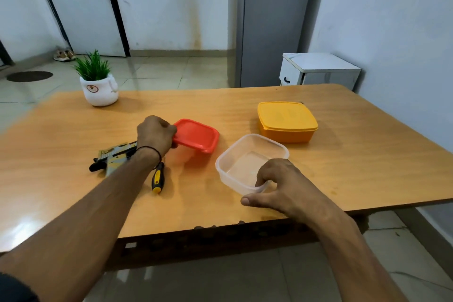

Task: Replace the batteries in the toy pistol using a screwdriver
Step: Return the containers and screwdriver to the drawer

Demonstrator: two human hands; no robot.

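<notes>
A: Where is the toy pistol (115,157)?

B: In the head view it lies flat on the left side of the wooden table (355,154), partly hidden by the left forearm. It has an olive-gold body with black parts (finer detail is blurred). The screwdriver (158,178), with a yellow-and-black handle, lies just beside it.

A: And the hands?

B: The left hand (155,136) curls its fingers round the edge of a red lid (196,136), held tilted off the table. The right hand (277,181) hooks its fingers over the near rim of a clear container (252,159), thumb stretched out.
</notes>
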